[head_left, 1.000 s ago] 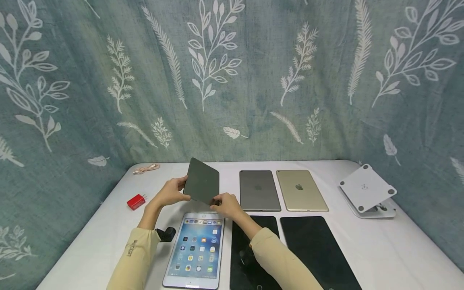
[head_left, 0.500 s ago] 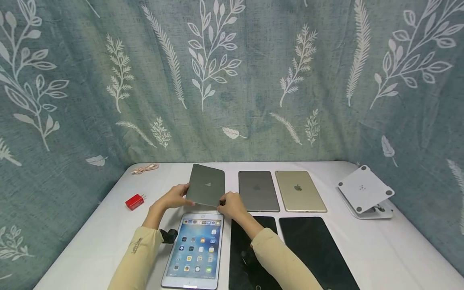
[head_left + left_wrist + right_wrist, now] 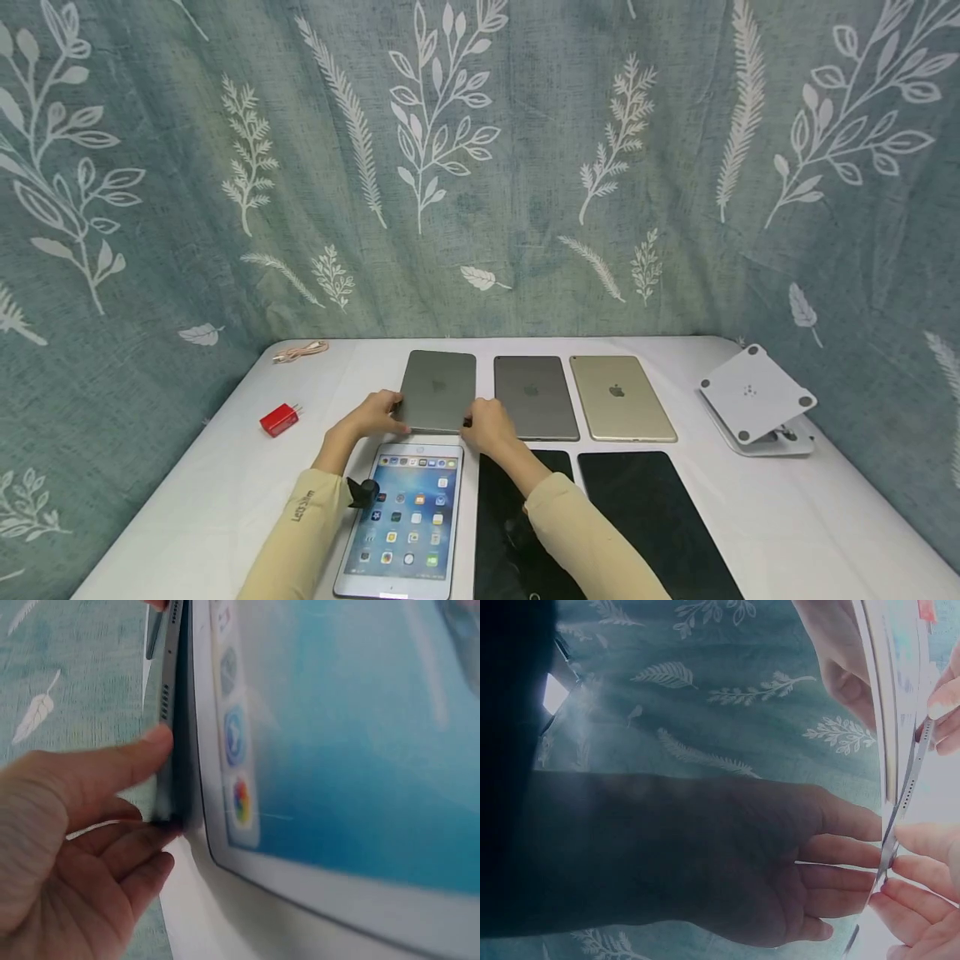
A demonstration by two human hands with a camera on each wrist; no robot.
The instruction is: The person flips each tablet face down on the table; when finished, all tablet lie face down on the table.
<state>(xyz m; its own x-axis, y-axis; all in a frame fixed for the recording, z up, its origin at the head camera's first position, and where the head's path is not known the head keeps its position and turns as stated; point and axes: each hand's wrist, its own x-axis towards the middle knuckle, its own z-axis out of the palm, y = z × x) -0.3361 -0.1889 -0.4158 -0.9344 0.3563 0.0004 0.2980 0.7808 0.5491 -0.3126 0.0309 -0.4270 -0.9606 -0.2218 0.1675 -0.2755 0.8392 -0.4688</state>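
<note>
- Holding the green tablet [image 3: 438, 392] by its near corners, both hands are clamped on it: the left hand [image 3: 375, 414] grips the left corner, the right hand [image 3: 489, 423] pinches the right.
- The green tablet lies flat or almost so, back upward, left of centre near the tabletop's far edge; whether its near edge touches the surface cannot be told.
- Risk: fingertips caught beneath the edge, should the corners be let go unevenly.
- Risk: a knock against the white tablet [image 3: 401, 517], just nearer, if the green tablet is pulled back; against the grey tablet [image 3: 532, 398], just beside it, if pushed right.
- Risk: a scuffed screen, if the left wrist camera [image 3: 363, 493], over the white tablet's left side, dips.
- Surface: white tabletop [image 3: 187, 517]; gold tablet [image 3: 622, 400] near the far edge; two black tablets [image 3: 652, 517] toward the near edge; stand [image 3: 757, 392] by the right edge; charger [image 3: 280, 420] by the left edge; cable [image 3: 302, 352] at the far left corner.
- Room: blue-green curtain [image 3: 517, 167] with pale leaves, behind and at both sides.
</note>
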